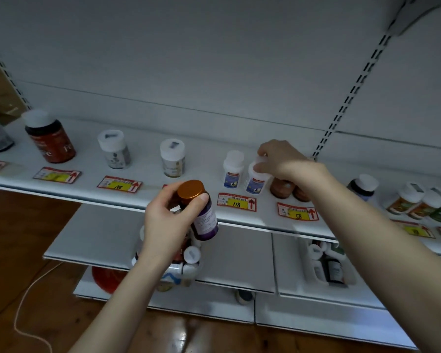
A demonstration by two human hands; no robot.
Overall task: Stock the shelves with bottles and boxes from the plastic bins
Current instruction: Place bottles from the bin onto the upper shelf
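Observation:
My left hand [167, 222] grips a dark purple bottle with an orange-gold cap [200, 208], held just in front of the white shelf [92, 164]. My right hand [281, 160] pinches the white cap of a small white bottle with a blue label [255, 183], which stands on the shelf beside a matching bottle [232, 169]. Below the shelf, a plastic bin [189, 263] of bottles sits behind my left wrist. A second white bin [326, 266] with bottles rests on the lower shelf at the right.
Along the shelf stand a dark red bottle [50, 138], two white-capped jars [113, 149] [173, 157], brown bottles [283, 187] under my right hand and several bottles at the right [418, 202]. Price tags [236, 202] line the front edge. A slotted upright [351, 93] rises at the right. A white cord [28, 294] lies on the wooden floor.

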